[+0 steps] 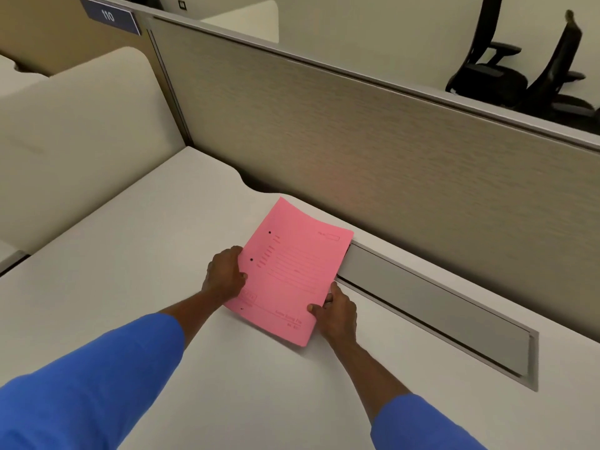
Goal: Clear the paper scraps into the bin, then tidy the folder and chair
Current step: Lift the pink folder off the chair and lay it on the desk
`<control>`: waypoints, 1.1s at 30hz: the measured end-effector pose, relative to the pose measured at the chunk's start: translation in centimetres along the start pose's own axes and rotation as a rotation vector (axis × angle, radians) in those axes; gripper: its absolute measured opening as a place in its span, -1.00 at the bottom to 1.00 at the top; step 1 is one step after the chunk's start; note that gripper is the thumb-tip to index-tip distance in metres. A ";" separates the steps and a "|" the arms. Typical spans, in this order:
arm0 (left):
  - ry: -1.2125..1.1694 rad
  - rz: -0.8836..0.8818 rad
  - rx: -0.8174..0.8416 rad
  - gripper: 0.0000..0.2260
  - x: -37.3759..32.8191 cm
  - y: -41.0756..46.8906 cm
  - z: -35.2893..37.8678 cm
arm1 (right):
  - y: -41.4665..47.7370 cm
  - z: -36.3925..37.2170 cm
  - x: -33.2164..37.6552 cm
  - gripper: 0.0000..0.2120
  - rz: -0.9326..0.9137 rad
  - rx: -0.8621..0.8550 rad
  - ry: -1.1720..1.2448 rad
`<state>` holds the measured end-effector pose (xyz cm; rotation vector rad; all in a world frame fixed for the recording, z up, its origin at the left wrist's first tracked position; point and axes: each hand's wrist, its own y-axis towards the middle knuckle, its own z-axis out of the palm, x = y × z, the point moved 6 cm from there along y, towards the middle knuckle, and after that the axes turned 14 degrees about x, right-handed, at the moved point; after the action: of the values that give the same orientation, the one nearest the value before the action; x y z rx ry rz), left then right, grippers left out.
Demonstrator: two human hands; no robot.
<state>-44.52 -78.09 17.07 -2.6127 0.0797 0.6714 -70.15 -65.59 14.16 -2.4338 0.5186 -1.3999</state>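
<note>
A pink folder (292, 271) with printed lines and two punch holes lies flat on the white desk (130, 271), its far right corner touching the cable-tray lid. My left hand (224, 276) grips its left edge, thumb on top. On the near right edge, my right hand (336, 311) pinches the folder, thumb on the cover. Both sleeves are blue. No paper scraps or bin show in this view.
A grey cable-tray lid (438, 306) runs along the desk's back right. Behind it stands a grey partition (357, 131) with a "110" sign (108, 16). Two black office chairs (519, 69) are beyond the partition, upper right. A cream panel (81, 141) rises left.
</note>
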 end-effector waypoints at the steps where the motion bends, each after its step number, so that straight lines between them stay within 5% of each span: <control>1: 0.017 0.002 0.003 -0.51 0.0 0.5 0.2 | 0.3 0.0 -0.1 -0.59 -0.006 -0.006 0.008; 11: 0.209 -0.002 0.041 -0.73 -0.3 4.5 0.9 | 2.3 0.7 -1.1 -0.61 -0.002 -0.048 -0.049; 33: 0.401 -0.031 0.064 -0.68 -1.8 8.5 1.5 | 5.9 0.3 -0.8 -0.61 0.015 -0.044 -0.060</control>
<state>-48.14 -85.20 13.36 -2.6413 0.1781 0.1243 -71.26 -70.45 10.95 -2.4922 0.5582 -1.3182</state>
